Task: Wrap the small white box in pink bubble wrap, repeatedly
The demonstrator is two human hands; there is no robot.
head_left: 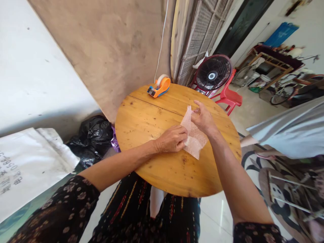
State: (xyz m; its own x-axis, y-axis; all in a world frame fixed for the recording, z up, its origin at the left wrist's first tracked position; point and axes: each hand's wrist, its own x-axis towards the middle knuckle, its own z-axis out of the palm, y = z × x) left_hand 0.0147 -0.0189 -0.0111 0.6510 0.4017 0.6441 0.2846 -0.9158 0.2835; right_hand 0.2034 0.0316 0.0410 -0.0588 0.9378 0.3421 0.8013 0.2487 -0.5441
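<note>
A translucent, pale pinkish piece of bubble wrap (196,143) lies on the round wooden table (141,125), its upper left part raised and folded. My left hand (174,138) is closed on the left edge of the wrap, fingers curled. At its upper right side, my right hand (202,118) seems to hold the raised part between thumb and fingers, while one finger sticks out away from it. The exact grip of the right fingers is partly hidden. Near the table's far edge stands an orange tape dispenser (163,87) with a roll of tape, apart from both hands.
Beyond the table are a dark red electric fan (212,76) and a red plastic chair (229,96). Black plastic bags (95,135) and a white printed sack (32,165) sit at the left. Another person's striped clothing (291,131) shows close on the right.
</note>
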